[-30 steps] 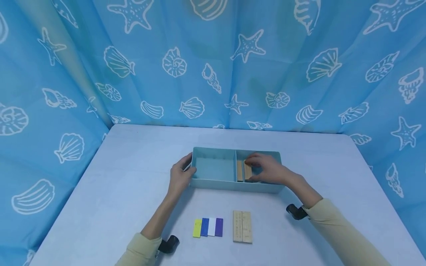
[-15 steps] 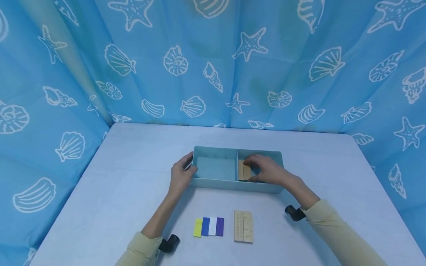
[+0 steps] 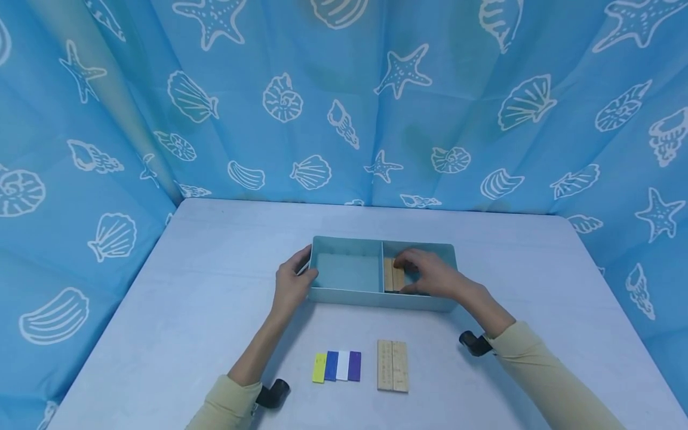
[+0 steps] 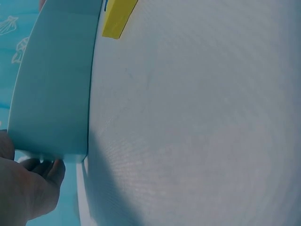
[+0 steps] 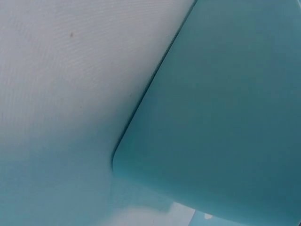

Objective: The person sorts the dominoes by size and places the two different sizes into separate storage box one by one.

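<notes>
A teal two-compartment tray [image 3: 344,242] sits mid-table. My left hand [image 3: 292,280] grips its left end, thumb on the near corner and fingers over the rim; the left wrist view shows the tray wall [image 4: 51,94] with my left hand [image 4: 23,193] below it. My right hand [image 3: 430,275] reaches into the right compartment, fingers and thumb curled round the wooden blocks [image 3: 392,276] lying beside the divider. The left compartment holds nothing. The right wrist view shows only the tray's outer wall [image 5: 225,117] and the table [image 5: 61,70].
Near the front edge lie a row of coloured tiles [image 3: 337,366], yellow, blue, white and purple, and a pair of wooden blocks [image 3: 392,374]. The yellow tile [image 4: 117,19] shows in the left wrist view. Blue seashell curtains [image 3: 344,101] enclose the white table.
My right hand has slid the wooden blocks in the tray slightly left, up against the divider. The left hand has kept its hold on the tray's end.
</notes>
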Tool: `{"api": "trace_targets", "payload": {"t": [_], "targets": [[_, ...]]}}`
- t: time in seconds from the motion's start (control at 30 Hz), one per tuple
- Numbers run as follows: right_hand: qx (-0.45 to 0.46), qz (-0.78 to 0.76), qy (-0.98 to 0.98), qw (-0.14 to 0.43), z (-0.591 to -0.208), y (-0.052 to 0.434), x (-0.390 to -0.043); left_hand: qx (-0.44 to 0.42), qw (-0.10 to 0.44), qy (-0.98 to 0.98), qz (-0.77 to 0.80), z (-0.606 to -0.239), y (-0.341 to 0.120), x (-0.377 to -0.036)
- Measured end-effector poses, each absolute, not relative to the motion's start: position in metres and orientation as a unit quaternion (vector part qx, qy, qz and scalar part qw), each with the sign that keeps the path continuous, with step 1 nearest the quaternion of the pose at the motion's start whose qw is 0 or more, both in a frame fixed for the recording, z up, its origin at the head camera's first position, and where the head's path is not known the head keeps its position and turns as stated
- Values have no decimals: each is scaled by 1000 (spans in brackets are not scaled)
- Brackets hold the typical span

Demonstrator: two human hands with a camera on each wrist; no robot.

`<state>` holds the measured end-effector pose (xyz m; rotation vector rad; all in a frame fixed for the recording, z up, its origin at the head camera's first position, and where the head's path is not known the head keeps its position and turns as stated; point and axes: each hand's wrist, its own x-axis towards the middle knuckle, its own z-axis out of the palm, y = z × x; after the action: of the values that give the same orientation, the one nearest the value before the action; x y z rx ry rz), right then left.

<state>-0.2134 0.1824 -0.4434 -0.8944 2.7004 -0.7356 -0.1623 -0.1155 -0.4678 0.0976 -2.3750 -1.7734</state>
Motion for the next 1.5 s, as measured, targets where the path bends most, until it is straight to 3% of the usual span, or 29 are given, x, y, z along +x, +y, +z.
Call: {"api": "trace_targets", "payload": {"t": [0.57,0.77,1.2,1.5], "targets": [[-265,-293,910,128,-433,193,-207,33,85,-794,-601,-469,-113,-162],[-268,-326,901,98,-411,206,-198,32,83,-797,-597,-470,-113,-162],[-299,-323,896,50,-369,215,-137,23,87,-791,-606,-470,-116,-161],[-307,-293,902,75,-368,204,-90,21,90,-791,-605,-469,-115,-161]]}}
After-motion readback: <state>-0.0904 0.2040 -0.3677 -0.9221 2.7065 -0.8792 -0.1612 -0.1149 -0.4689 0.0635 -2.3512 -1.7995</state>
